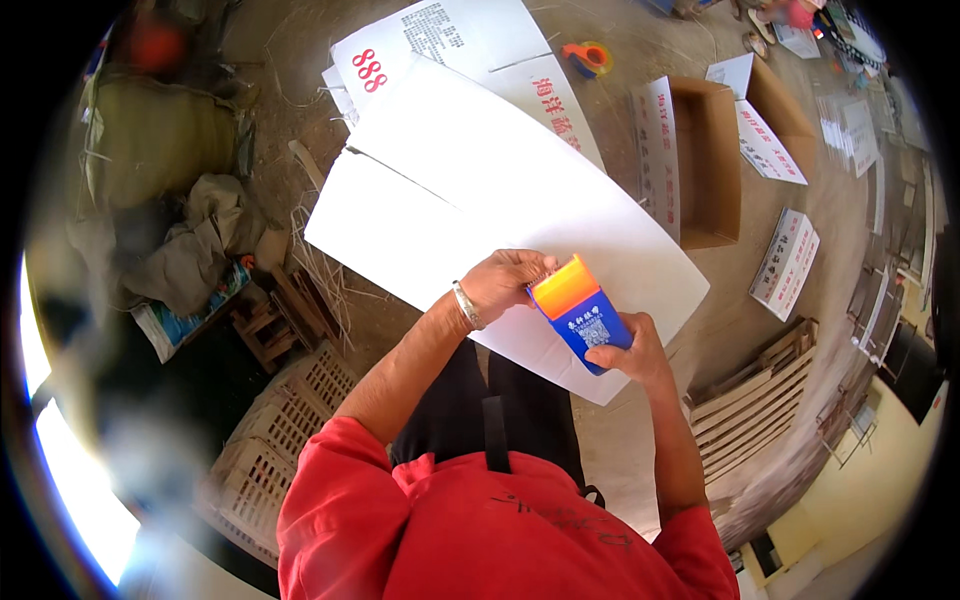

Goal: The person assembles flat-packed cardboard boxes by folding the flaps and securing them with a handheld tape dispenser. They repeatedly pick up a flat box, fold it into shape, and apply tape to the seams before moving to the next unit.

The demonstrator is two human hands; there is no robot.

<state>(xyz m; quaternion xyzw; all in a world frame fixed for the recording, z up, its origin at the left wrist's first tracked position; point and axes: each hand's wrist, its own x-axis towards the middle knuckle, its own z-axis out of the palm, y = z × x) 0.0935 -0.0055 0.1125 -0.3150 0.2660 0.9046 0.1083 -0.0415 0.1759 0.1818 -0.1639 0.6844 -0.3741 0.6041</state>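
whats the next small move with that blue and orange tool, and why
Probably lower the blue and orange tool onto the flat white cardboard sheet. The right hand holds it from below, the left hand steadies its orange top, and it sits just above the sheet's near edge.

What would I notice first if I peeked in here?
Probably the blue box with its bright orange top, held in both hands in the middle: the left hand at its top, the right hand under it. Behind it lies a big white cardboard sheet, and an open brown carton sits on the floor to the upper right.
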